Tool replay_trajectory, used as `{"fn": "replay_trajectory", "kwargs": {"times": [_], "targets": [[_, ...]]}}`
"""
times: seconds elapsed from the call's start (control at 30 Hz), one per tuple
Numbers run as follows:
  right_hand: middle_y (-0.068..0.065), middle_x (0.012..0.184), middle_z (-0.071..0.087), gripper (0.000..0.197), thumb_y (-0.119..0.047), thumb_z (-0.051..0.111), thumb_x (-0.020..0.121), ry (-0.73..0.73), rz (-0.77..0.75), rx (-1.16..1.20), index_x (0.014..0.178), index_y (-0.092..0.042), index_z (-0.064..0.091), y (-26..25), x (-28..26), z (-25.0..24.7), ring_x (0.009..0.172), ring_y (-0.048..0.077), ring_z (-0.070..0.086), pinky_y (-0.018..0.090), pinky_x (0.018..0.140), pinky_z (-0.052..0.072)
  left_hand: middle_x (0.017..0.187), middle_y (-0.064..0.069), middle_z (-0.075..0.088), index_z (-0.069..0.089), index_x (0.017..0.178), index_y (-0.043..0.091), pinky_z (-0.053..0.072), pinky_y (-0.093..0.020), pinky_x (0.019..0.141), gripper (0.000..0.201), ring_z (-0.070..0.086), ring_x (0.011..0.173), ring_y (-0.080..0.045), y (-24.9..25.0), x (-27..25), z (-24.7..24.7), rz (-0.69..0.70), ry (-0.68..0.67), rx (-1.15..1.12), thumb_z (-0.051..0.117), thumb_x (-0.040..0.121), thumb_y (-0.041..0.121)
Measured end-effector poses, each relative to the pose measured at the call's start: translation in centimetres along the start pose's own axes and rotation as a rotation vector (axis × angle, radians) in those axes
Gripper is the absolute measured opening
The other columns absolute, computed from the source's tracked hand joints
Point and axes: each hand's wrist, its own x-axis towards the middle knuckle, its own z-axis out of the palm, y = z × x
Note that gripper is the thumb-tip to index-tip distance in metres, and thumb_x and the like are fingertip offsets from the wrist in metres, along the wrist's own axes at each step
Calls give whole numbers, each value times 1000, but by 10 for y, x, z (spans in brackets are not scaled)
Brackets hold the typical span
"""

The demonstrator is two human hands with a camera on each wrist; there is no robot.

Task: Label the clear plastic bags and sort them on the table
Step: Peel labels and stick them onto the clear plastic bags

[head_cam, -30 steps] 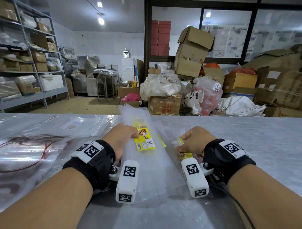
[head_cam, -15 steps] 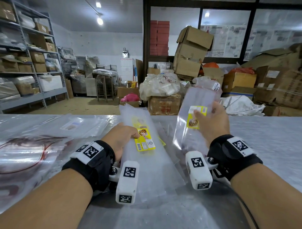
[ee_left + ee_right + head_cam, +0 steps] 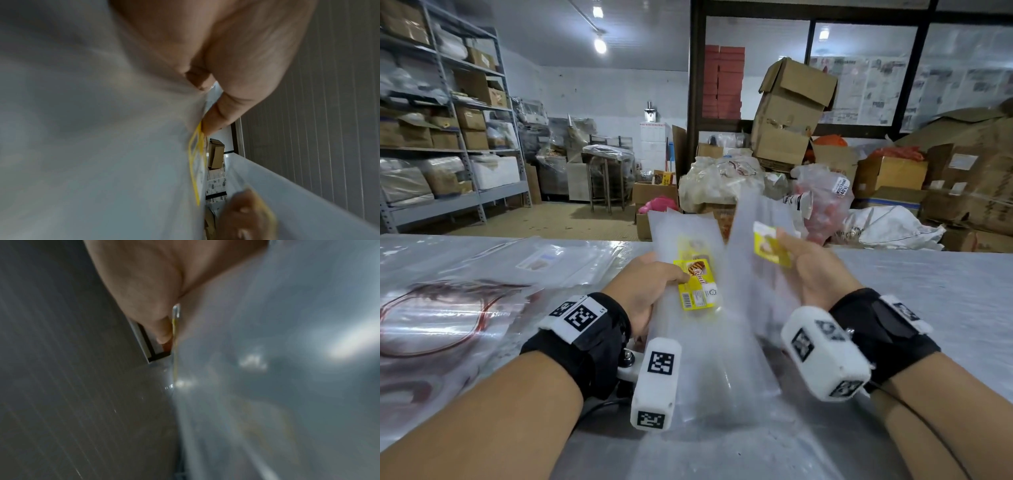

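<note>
The right hand (image 3: 813, 274) pinches a blurred clear bag (image 3: 751, 260) by its yellow label (image 3: 770, 247), lifted off the tabletop (image 3: 928, 294). The left hand (image 3: 650, 291) grips the stacked bags (image 3: 688, 342) (fingers hidden underneath), thumb on their label (image 3: 697, 286); open room lies rightward.

left of table (image 3: 928, 308): blocked, spread clear bags (image 3: 482, 274), red coil (image 3: 434, 315) inside one | centre: blocked, stack of labelled bags (image 3: 698, 342), lifted bag (image 3: 753, 267) in both hands | right: bare, passable | past far edge: cartons (image 3: 787, 113)
</note>
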Motion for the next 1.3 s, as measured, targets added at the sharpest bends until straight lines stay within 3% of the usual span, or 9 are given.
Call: {"fn": "replay_trajectory", "kwargs": {"times": [0.13, 0.23, 0.37, 0.43, 0.63, 0.73, 0.87, 1.0, 1.3], "targets": [[10, 104, 74, 21, -15, 59, 100, -77, -30, -299, 117, -3, 63, 27, -2, 15, 92, 25, 70, 37, 80, 49, 117, -22, 72, 63, 128, 2, 61, -43, 75, 31, 71, 96, -35, 2, 0, 2, 55, -49, -30, 51, 99, -1], [16, 110, 74, 22, -18, 66, 95, -161, -13, -342, 112, -4, 64, 31, -9, 20, 106, 35, 68, 46, 100, 50, 121, -13, 72, 62, 128, 9, 57, -45, 92, 27, 70, 108, -29, 3, -5, 7, 107, -99, -40, 53, 104, 18], [27, 119, 68, 47, -27, 70, 90, -251, -15, -319, 123, 4, 59, 27, -19, 29, 113, 47, 63, 65, 102, 46, 121, -20, 71, 61, 130, 3, 60, -48, 88, 39, 70, 108, -37, 5, -11, 13, 178, -196, -17, 61, 92, -6], [22, 123, 68, 46, -24, 67, 92, -288, -27, -269, 130, 0, 58, 23, -23, 32, 119, 43, 62, 62, 106, 44, 123, -23, 69, 58, 134, 2, 57, -55, 90, 49, 67, 112, -42, 11, -10, 13, 213, -155, -23, 64, 86, -9], [7, 127, 70, 43, -21, 60, 85, -413, -162, -302, 128, -15, 61, 8, -39, 56, 125, 31, 60, 58, 113, 37, 118, -15, 72, 59, 129, 9, 58, -53, 89, 29, 71, 107, -32, 52, -13, 2, 374, 33, -62, 53, 102, 4], [2, 122, 71, 40, -19, 58, 85, -360, -319, -410, 125, -17, 60, -3, -45, 81, 120, 22, 63, 50, 111, 42, 114, -10, 74, 61, 123, 16, 62, -45, 80, 23, 74, 97, -25, 70, -30, -5, 410, 11, -73, 50, 104, 10], [5, 112, 71, 24, -11, 55, 96, -302, -390, -442, 118, -20, 59, -11, -50, 121, 108, 27, 66, 52, 100, 51, 119, -9, 74, 59, 127, 14, 57, -48, 93, 28, 70, 110, -30, 83, -59, -41, 393, 10, 10, 58, 99, 10], [5, 112, 72, 36, -24, 54, 84, -320, -427, -408, 120, -21, 59, -7, -61, 184, 107, 31, 67, 51, 95, 54, 120, -4, 73, 58, 129, 25, 49, -57, 103, 52, 66, 117, -33, 88, -89, -94, 356, 81, 186, 65, 78, 19], [5, 105, 70, 12, -26, 58, 101, -539, -228, -413, 109, -18, 60, 47, -86, 334, 84, 15, 62, 30, 68, 48, 117, -8, 71, 58, 124, 26, 49, -54, 103, 57, 65, 113, -39, 106, -166, -240, 316, 389, 444, 60, 68, 17]]}}
